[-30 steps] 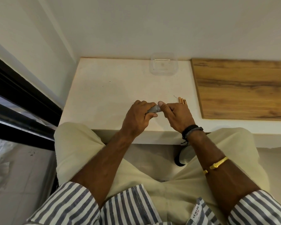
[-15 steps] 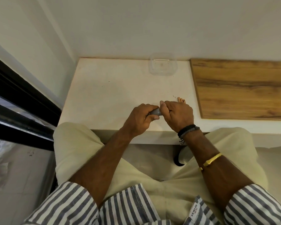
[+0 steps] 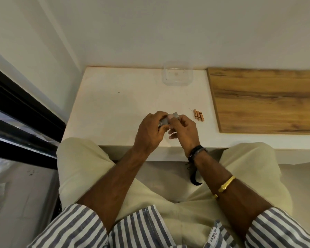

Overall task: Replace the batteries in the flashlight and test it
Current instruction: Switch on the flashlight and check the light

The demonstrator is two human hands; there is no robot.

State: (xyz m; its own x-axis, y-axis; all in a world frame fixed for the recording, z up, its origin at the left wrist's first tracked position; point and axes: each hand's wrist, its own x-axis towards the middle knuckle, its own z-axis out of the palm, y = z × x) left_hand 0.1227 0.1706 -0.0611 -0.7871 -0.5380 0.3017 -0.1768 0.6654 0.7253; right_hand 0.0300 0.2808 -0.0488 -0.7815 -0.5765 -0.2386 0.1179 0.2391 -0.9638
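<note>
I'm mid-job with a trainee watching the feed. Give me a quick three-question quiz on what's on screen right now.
1. True or false: the batteries lie inside the clear container.
2. What does the left hand hold? A) the flashlight B) a battery C) nothing
3. How many batteries lie loose on the white table?

Key:
1. False. They lie on the table near the wooden board, apart from the container.
2. A. The right hand pinches its other end.
3. Three.
</note>
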